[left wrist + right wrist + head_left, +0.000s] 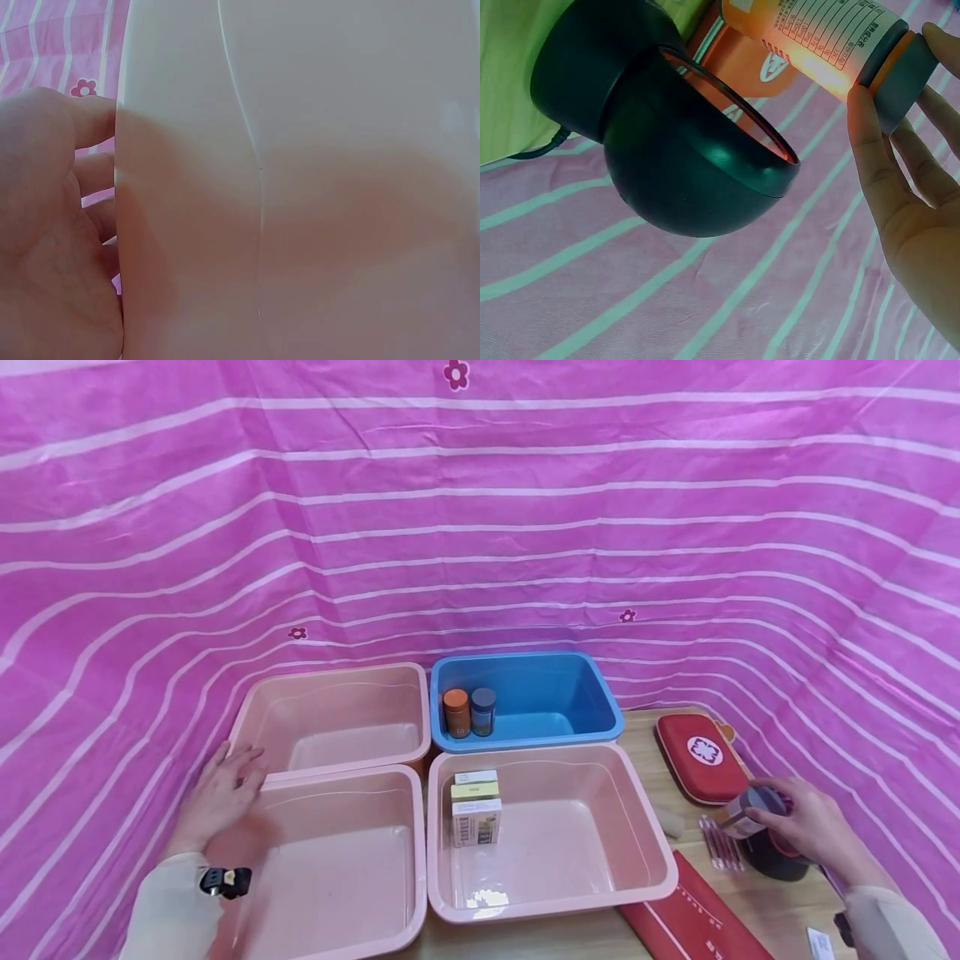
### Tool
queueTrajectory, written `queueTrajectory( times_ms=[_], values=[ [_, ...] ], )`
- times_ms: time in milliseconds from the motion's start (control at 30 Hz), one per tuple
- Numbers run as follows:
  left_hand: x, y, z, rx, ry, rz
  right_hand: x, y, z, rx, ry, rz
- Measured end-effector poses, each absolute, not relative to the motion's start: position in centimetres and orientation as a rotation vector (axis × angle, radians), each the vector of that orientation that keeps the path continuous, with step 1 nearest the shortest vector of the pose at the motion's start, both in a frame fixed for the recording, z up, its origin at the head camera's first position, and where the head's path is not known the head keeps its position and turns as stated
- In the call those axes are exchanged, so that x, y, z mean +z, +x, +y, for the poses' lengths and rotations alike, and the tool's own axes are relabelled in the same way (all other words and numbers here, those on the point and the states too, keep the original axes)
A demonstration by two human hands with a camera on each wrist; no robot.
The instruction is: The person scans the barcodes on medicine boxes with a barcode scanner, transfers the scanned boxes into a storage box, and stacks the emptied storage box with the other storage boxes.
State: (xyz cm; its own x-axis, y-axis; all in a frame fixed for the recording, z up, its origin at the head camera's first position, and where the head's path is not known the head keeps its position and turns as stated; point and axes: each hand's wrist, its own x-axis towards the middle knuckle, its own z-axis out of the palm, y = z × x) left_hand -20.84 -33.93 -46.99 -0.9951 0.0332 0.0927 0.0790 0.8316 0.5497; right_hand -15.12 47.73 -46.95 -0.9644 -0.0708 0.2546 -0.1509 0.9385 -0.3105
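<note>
My right hand pinches a supplement bottle by its dark grey lid, thumb and fingers on either side. The bottle's printed white label shows in the right wrist view, lit by an orange-red glow. Close beside it stands a black, round-headed device with a red-lit opening and a cable. My left hand is at the outer left side of the pink bins, its fingers loosely bent near the rim of the front left bin. In the left wrist view its fingertips pass behind the bin wall.
The blue bin holds an orange bottle and a dark-lidded bottle. Several small boxes stand in the front right pink bin. At right lie a red zip case, wrapped swabs and a red packet.
</note>
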Motion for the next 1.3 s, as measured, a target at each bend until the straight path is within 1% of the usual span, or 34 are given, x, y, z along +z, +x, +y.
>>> queueTrajectory(
  times_ms=[333, 533, 667, 800, 967, 1100, 1200, 1300],
  values=[
    [-47.0, -20.9, -34.0, -0.865, -0.090, -2.929, -47.0, -14.9, 47.7, 0.483, 0.107, -2.889],
    [-47.1, -20.9, -34.1, -0.865, -0.084, -2.929, -46.8, -14.9, 47.6, 0.477, 0.124, -2.880],
    [-47.1, -20.9, -34.1, -0.855, -0.098, -2.909, -46.0, -15.0, 47.1, 0.498, 0.171, -2.869],
    [-47.2, -21.0, -34.2, -0.831, -0.115, -2.886, -44.2, -15.5, 45.9, 0.433, 0.323, -2.773],
    [-47.2, -20.9, -34.2, -0.845, -0.108, -2.895, -40.7, -17.0, 42.9, 0.382, 0.528, -2.631],
    [-47.2, -20.9, -34.2, -0.839, -0.109, -2.895, -37.1, -19.1, 39.2, 0.447, 0.625, -2.605],
    [-47.1, -20.9, -34.2, -0.835, -0.112, -2.896, -34.8, -21.5, 36.0, 0.536, 0.691, -2.643],
    [-47.1, -21.1, -34.1, -0.836, -0.112, -2.899, -33.6, -24.6, 32.8, 0.663, 0.766, -2.696]
  ],
)
